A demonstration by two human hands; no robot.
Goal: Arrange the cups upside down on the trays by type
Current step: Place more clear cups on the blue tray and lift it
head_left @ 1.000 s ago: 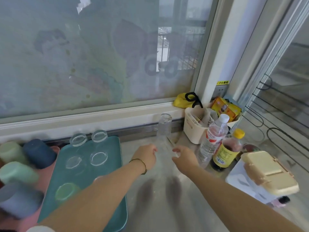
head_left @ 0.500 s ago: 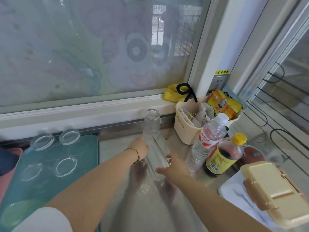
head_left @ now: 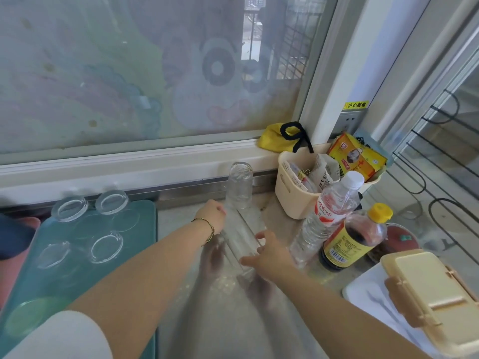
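Head view: we grasp stack of clear cups (head_left: 239, 187), right of teal tray (head_left: 147, 221); left hand (head_left: 211, 216) curled round it higher, right hand (head_left: 268, 256) lower.

A strip of counter (head_left: 176, 218) lies open between the teal tray (head_left: 145, 229) and the water bottle (head_left: 326, 216), sauce bottle (head_left: 350, 242) and basket (head_left: 287, 195).

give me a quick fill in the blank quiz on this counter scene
The dark sauce bottle has a ___ cap.
The clear plastic water bottle has a ___ cap.
___ hands, left hand and right hand, hold the leaning stack of clear glass cups.
The cream plastic basket stands to the stack's ___.
Missing: yellow, white, both, right.
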